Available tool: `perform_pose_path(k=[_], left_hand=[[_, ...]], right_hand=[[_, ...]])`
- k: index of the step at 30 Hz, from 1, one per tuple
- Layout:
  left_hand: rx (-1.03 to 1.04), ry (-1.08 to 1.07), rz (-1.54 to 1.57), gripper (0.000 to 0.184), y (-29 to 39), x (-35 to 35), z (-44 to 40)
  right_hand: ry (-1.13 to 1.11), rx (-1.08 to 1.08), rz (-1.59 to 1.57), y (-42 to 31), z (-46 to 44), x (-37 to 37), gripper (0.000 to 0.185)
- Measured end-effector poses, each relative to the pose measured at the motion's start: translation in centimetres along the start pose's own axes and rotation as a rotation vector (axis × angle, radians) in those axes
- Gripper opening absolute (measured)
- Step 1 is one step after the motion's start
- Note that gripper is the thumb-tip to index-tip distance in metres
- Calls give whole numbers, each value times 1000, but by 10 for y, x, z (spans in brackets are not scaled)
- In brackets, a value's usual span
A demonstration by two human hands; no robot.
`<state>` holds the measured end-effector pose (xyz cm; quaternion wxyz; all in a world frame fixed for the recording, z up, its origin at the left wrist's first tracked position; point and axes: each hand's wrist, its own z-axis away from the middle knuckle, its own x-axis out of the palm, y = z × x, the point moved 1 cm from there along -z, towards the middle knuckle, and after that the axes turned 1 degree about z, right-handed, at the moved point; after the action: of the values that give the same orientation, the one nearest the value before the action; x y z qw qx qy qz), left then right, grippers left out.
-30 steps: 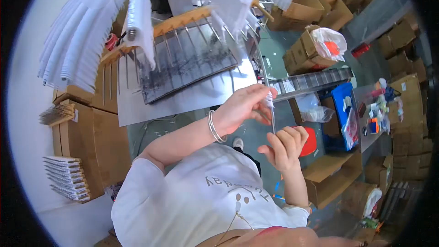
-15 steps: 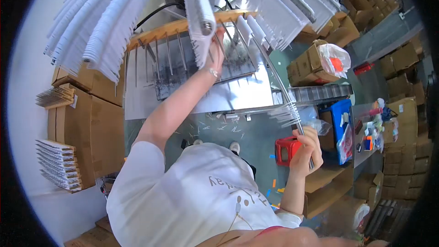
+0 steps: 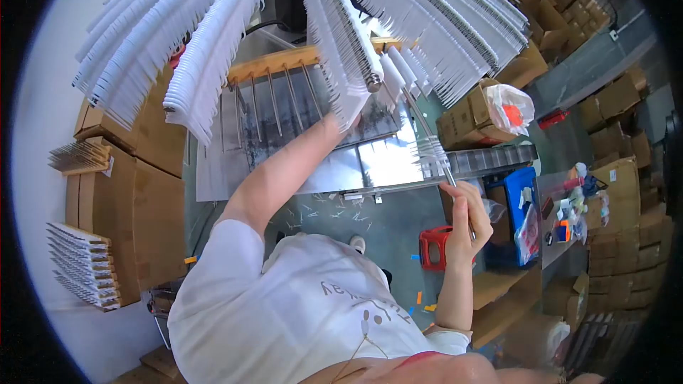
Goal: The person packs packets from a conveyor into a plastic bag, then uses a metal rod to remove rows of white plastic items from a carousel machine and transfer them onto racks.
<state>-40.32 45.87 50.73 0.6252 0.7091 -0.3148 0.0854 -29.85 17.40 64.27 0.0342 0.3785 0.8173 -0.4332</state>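
White shirt [image 3: 284, 299]: bears grey upside-down lettering, partly lost in folds. Cardboard box [image 3: 459, 124]: carries print too small to read. Right hand [image 3: 469, 220]: grips metal rod [image 3: 420, 118] between curled fingers and thumb. Metal rod: slants up past table's right end, with thin white strips [image 3: 430, 149] beyond grip. Left forearm [image 3: 284, 163]: reaches over table [image 3: 324, 179]. Left hand: visible half a second earlier, now hidden behind hanging white row [image 3: 345, 39]; finger state impossible to tell. Table's front edge: faces scrap-strewn floor [image 3: 398, 235], leaving gap before red stool [image 3: 426, 249].
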Motion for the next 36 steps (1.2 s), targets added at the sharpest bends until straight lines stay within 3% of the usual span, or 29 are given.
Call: perform_pose_path(k=[2,4,6,9,11,12,17,21,27,29,36], left_hand=[[35,-86,-30,9,4,11,37],[-48,-217,-142,16,52,53,86],[-90,-274,-188,20,58,64,96],[-115,-131,-70,25,42,55,80],[-180,100,-399,26,28,38,40],[-176,98,-395,26,23,39,28],[-85,361,0,17,7,56,-13],[-115,329,96,11,30,69,-4],[-54,183,30,19,32,81,56],[-193,63,41,17,35,93,77],[-137,-18,139,26,20,115,95]], right_hand=[[-5,41,-29,4,-1,0,21],[-1,20,-30,8,6,-8,22],[-8,-5,-30,9,15,-18,22],[49,-107,-85,4,30,-36,24],[74,-69,-47,3,34,-44,25],[85,-70,-49,3,34,-45,25],[101,-3,21,10,19,-36,23],[92,48,15,23,0,-17,18],[117,138,-124,28,6,-24,18],[124,63,-75,24,16,-40,19],[127,6,-62,20,25,-63,29]])
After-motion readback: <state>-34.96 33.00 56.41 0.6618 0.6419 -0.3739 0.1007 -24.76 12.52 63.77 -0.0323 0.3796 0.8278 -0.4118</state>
